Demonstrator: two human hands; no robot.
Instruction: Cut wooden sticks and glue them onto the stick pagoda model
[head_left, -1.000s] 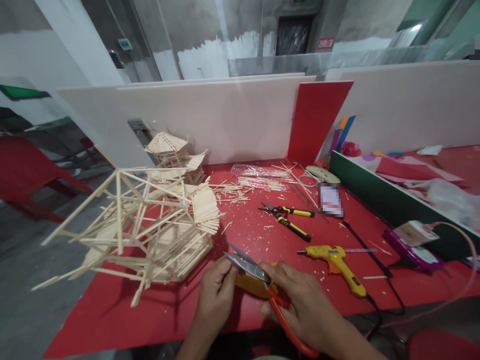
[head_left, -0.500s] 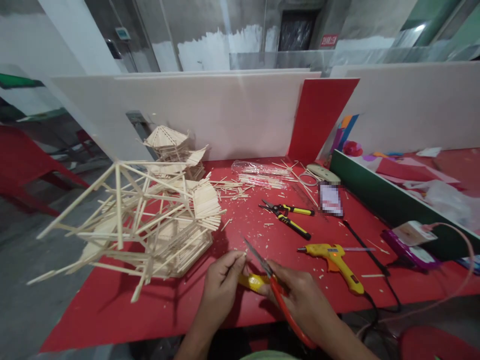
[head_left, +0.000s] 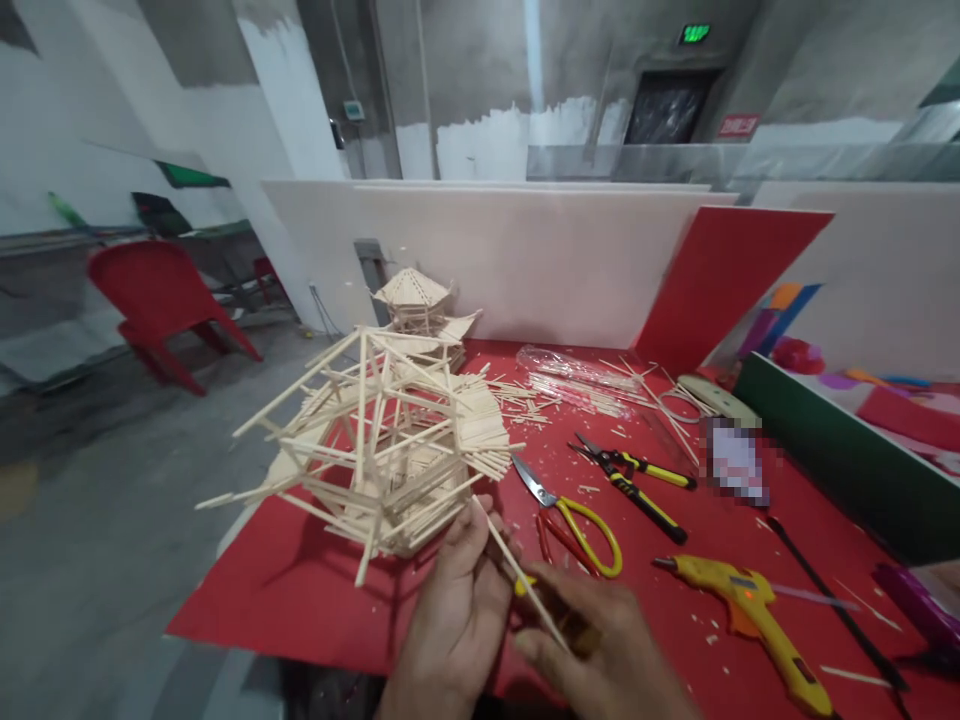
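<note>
A thin wooden stick [head_left: 529,590] slants between my hands. My left hand [head_left: 454,610] pinches its upper end between thumb and fingers. Its lower end lies in my right hand [head_left: 611,635], which is closed and slightly blurred. Partly hidden at my right fingers is a yellow thing [head_left: 525,584] whose kind I cannot make out. Just beyond my hands lie scissors [head_left: 555,502] with one red and one yellow handle, blades pointing up and left. To the left of my hands stands an open framework of wooden sticks [head_left: 382,450], with slatted panels.
Behind the framework is a small tiered wooden pavilion [head_left: 412,290]. Black-and-yellow pliers [head_left: 634,490] and a yellow glue gun [head_left: 750,610] lie on the right. Loose sticks [head_left: 517,400] and a plastic packet of sticks [head_left: 581,380] are farther back. A green-sided board [head_left: 840,470] borders the right.
The scissors have left my right hand and now lie on the red table. A long stick is now held between both hands. The view has swung left.
</note>
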